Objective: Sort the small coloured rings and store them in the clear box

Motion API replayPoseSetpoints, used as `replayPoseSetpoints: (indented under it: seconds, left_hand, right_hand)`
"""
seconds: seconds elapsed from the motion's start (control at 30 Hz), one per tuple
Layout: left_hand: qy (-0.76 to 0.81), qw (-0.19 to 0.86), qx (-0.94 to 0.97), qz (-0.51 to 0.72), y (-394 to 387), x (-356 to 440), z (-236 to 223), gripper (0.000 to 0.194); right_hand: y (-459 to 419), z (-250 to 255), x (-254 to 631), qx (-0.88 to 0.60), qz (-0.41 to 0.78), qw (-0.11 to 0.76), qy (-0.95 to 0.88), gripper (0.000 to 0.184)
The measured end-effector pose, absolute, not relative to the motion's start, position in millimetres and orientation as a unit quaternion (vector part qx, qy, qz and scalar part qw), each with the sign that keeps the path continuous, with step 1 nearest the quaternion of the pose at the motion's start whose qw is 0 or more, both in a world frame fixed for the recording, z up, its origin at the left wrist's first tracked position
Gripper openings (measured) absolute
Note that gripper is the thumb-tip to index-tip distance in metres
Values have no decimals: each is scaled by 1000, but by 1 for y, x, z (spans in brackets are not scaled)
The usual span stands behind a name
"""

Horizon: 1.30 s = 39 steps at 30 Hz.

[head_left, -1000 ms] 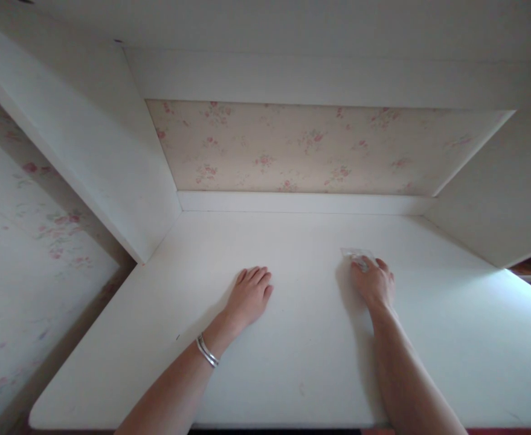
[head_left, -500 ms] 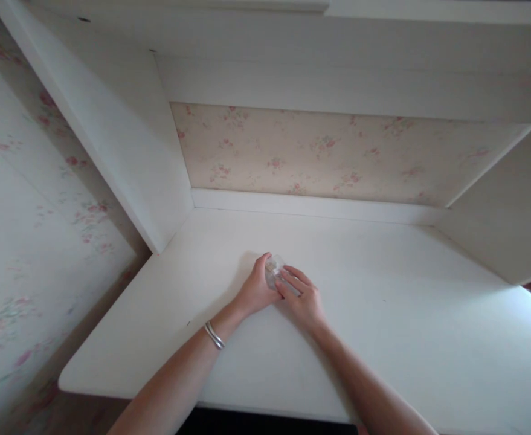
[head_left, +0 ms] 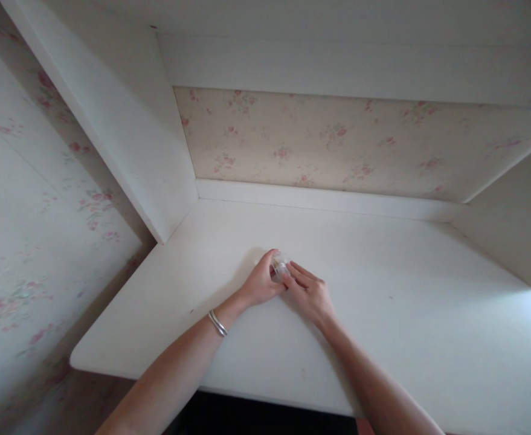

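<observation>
Between my two hands, over the middle of the white desk top (head_left: 383, 350), is a small crumpled piece of clear plastic (head_left: 280, 263), perhaps a bag. Something pale or yellowish shows in it, too small to make out. My left hand (head_left: 261, 282) curls around its left side, thumb and fingers closed on it. From the right, the fingertips of my right hand (head_left: 310, 294) pinch its edge. A silver bangle (head_left: 218, 322) circles my left wrist. The undersides of both hands are hidden.
White side panels stand at left (head_left: 124, 139) and right (head_left: 505, 223), with a white board (head_left: 315, 66) overhead. Floral wallpaper (head_left: 301, 142) covers the back opening. Small dark specks mark the desk. Its rounded front-left corner (head_left: 75, 359) overhangs the floor.
My right hand has brought the plastic left from the desk's right side to my left hand. My left hand, flat on the desk before, now grips it too. The view has shifted slightly.
</observation>
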<state>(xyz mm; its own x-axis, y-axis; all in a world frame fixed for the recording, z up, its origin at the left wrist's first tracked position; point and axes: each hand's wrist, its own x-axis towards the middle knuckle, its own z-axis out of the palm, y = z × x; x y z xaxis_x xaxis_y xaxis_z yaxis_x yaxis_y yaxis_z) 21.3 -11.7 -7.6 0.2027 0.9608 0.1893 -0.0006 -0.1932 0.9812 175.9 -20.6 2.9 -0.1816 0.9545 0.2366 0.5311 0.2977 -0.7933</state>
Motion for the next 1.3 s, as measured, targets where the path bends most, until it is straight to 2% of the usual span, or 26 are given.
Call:
replayPoseSetpoints:
  seconds: [0.23,0.43,0.63,0.87,1.3]
  left_hand:
    - [399,545,557,483,-13,24,-2,81]
    - [397,562,542,482,-14,20,4,79]
    - [432,578,497,481,-11,17,2,87]
    - [434,587,474,493,-8,18,-3,88]
    - [428,622,434,491,-7,19,-4,95]
  right_hand:
    - [-19,6,176,-518,272,420,-694,37]
    - [-2,-1,187,-575,407,488,-515,51]
    - [9,-2,194,-515,531,550,-388,39]
    - [54,0,193,-541,528,544,-365,25]
    - [150,-14,133,-587,504,375,-511,20]
